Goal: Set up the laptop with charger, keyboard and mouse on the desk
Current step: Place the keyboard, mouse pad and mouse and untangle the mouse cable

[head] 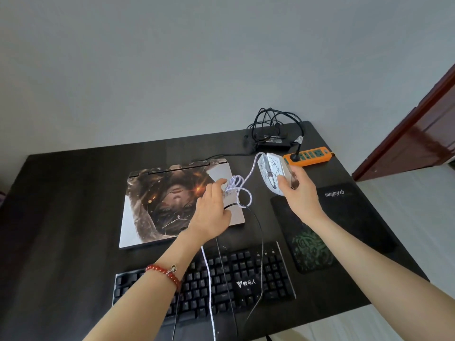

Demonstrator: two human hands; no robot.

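A closed laptop (pixel 157 200) with a portrait skin on its lid lies on the dark desk (pixel 73 217). In front of it sits a black keyboard (pixel 246 281). My right hand (pixel 299 190) holds a white mouse (pixel 270 173) with a web pattern in the air above the desk, left of the mouse pad. My left hand (pixel 213 212) grips the mouse's white braided cable (pixel 240 190), looped over the laptop's right edge; the cable trails down across the keyboard. The black charger brick (pixel 270 140) with coiled cord rests at the far edge.
An orange power strip (pixel 309 157) with one black plug in it lies at the back right. A black and green mouse pad (pixel 317 237) sits right of the keyboard. A thin black cable crosses the keyboard. A brown door frame (pixel 413 124) stands at right.
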